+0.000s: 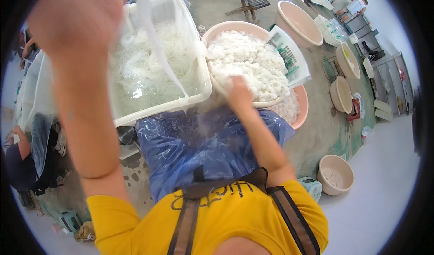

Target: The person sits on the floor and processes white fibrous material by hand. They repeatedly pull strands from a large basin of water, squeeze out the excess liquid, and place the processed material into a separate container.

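Note:
My left hand [83, 17] is raised high at the upper left, blurred, its fingertips partly out of view. Beside it a long white strand [156, 42] hangs toward the near corner of a white plastic tub [203, 81] filled with water and pale, thin strands. My right hand [238, 90] is at the near edge of a round basin [221, 26] heaped with white, clumped pieces [248, 56]; its fingers are smeared, and their grip is unclear. A white and green perforated panel [294, 60] leans at the heap's right. A blue plastic sheet [190, 146] lies below the tub.
More white tubs [31, 87] and a seated person [20, 155] are at the left. A stool [248, 4], several beige basins [298, 22] and another person [352, 8] are farther back. A beige bucket [335, 176] stands at the lower right. Grey shelving [389, 83] lines the right wall.

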`<state>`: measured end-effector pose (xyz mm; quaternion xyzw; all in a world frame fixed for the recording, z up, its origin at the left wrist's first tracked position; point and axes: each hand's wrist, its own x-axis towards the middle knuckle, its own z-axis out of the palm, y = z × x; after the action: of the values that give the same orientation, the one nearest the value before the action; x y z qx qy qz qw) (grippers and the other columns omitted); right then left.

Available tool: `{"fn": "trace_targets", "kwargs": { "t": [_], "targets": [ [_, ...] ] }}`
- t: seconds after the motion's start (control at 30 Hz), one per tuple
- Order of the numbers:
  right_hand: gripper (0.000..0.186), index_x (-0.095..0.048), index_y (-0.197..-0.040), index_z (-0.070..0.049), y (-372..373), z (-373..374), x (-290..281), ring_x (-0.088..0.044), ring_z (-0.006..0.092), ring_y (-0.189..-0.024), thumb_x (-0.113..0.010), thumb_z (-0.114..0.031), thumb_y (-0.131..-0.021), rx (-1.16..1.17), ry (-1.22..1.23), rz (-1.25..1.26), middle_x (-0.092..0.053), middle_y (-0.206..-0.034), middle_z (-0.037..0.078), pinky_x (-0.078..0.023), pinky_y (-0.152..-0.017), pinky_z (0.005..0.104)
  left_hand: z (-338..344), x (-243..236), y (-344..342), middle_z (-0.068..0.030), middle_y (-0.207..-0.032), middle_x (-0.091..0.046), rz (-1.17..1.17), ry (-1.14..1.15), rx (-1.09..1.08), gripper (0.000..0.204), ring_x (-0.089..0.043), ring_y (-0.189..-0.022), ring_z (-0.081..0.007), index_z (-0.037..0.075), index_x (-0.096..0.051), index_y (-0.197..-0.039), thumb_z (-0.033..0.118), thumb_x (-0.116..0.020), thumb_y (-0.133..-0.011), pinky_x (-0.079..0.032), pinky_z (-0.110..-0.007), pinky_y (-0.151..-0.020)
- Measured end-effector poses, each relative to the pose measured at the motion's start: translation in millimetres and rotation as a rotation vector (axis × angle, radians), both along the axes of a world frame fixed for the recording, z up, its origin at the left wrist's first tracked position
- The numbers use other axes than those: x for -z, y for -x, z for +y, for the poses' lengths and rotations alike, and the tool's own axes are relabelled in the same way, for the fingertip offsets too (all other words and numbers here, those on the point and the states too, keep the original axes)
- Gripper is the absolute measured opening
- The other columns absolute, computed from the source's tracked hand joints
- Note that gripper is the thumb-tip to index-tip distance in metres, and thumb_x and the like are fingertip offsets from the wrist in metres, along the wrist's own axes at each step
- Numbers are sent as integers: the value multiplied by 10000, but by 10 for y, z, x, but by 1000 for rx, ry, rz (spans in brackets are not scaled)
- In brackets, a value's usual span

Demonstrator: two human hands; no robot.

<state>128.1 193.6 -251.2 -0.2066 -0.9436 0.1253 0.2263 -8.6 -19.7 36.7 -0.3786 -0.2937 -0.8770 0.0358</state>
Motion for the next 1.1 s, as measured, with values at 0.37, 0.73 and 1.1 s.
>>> {"fn": "trace_targets", "kwargs": {
  "t": [0.37, 0.73, 1.1],
  "targets": [
    [135, -614, -769, -44, 303, -829, -225, -531, 266, -933, -625, -179, -773, -427, 325, 237, -549, -1021, 127, -427, -779, 396, -186, 513, 98, 0, -805, -496, -15, 822, 231, 298, -514, -739, -91, 13, -459, -1155, 169, -412, -906, -458, -271, -744],
    [157, -578, -960, -41, 297, -1114, -1415, -534, 154, -906, -576, -149, -846, -575, 1749, 590, -534, -1047, 85, -446, -737, 266, 77, 924, -303, 19, -616, -412, -619, 88, 935, 371, -424, -601, -117, 0, -488, -1110, 302, -349, -944, -388, -285, -583],
    [39, -636, -749, -56, 261, -835, -1271, -574, 185, -793, -618, -63, -715, -410, 163, 572, -600, -902, 90, -422, -705, 312, 104, 1584, -693, -30, -944, -521, -696, 414, 1, 224, -478, -883, -125, 32, -499, -1010, 220, -512, -889, -396, -274, -810]
  ]
}}
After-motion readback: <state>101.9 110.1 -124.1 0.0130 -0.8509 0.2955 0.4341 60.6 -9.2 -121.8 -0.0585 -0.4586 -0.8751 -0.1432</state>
